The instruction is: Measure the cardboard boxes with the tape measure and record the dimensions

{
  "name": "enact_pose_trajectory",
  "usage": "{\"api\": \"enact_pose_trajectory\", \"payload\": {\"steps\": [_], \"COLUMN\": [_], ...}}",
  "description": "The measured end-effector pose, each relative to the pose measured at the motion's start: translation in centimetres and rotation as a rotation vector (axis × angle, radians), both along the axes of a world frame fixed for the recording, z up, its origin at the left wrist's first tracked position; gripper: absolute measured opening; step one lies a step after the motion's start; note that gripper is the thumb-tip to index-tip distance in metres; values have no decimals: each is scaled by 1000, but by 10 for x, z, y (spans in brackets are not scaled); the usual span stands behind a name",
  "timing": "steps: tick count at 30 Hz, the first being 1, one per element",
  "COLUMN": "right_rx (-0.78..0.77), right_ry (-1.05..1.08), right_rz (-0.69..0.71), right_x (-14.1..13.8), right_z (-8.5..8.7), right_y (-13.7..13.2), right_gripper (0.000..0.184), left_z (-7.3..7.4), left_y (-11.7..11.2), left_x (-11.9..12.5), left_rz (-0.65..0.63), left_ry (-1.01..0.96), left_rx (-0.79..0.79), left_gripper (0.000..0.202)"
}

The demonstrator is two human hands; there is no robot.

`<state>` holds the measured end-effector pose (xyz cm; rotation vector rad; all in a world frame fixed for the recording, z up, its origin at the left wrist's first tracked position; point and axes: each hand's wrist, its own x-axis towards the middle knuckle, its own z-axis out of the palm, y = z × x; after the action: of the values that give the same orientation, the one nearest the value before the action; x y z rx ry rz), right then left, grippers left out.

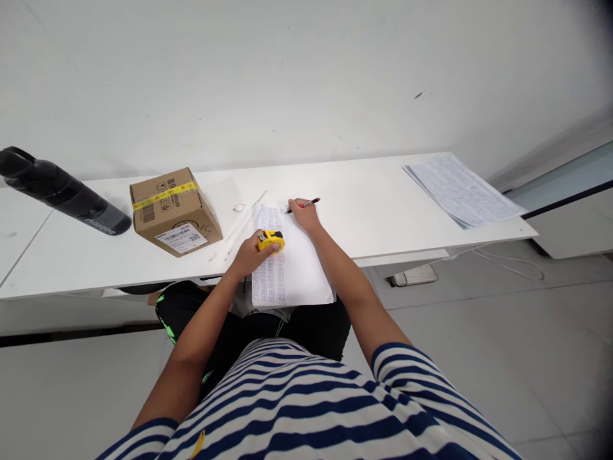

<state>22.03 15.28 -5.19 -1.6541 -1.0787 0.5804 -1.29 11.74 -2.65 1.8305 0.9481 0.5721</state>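
Striped shirt (297, 409), paper (306, 275) overhanging white table (364, 198), pale wall (306, 83), grey floor (479, 358)

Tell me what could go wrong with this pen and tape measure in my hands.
The paper hangs past the front edge of the table, so it might crease. The tape measure in your left hand covers some writing, so you could misread a line. The pen in your right hand points toward the writing; a slip might leave a mark.
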Motion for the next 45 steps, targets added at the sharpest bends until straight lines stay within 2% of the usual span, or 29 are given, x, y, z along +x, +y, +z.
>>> {"api": "enact_pose_trajectory", "payload": {"steps": [6,9,11,13,15,17,18,20,22,24,26,27,29,32,34,36,38,40,43,45], "right_rx": [-11,4,24,31,28,51,76,133,172,230,291,328,397,470,515,540,529,500,452,419], "right_ry": [-115,-194,-243,-282,-309,-217,-98,223,452,546,533,493,353,51,-130,-250,-309,-312,-233,-189], "right_rz": [23,-9,-9,45,111,217,318,622,899,861,702,634,591,674,699,658,564,451,388,402], "right_x": [-3,-7,-10,-16,-28,-48,-61,-93,-125,-152,-172,-178,-185,-187,-185,-178,-165,-146,-122,-117], "right_z": [-1,2,6,13,23,36,44,61,81,100,115,122,134,151,161,167,166,159,142,131], "right_y": [-2,-10,-14,-18,-22,-29,-34,-48,-61,-68,-67,-65,-62,-62,-63,-57,-39,-12,30,49], "right_gripper": [39,42,39,33,42,61,70,76,78,78,78,79,84,85,82,79,78,79,80,79], "left_z": [0,-7,-11,-12,-7,5,13,34,57,79,97,104,113,120,126,133,139,140,131,121], "left_y": [-7,-14,-19,-22,-22,-18,-15,-10,-6,-6,-10,-13,-21,-32,-35,-30,-16,8,51,74], "left_x": [-1,-3,-7,-14,-23,-33,-39,-50,-60,-70,-82,-88,-103,-127,-142,-158,-177,-197,-219,-223], "left_rz": [10,97,200,293,362,415,429,449,476,598,730,755,711,537,462,485,625,765,752,718], "left_ry": [75,53,-79,-289,-516,-689,-723,-644,-412,-211,-114,-104,-148,-253,-286,-312,-358,-387,-327,-169], "left_rx": [85,253,412,531,605,707,775,920,988,956,854,774,577,342,256,209,201,193,56,-35], "left_gripper": [52,54,58,63,65,64,64,68,76,72,64,59,51,48,48,47,44,40,34,36]}}
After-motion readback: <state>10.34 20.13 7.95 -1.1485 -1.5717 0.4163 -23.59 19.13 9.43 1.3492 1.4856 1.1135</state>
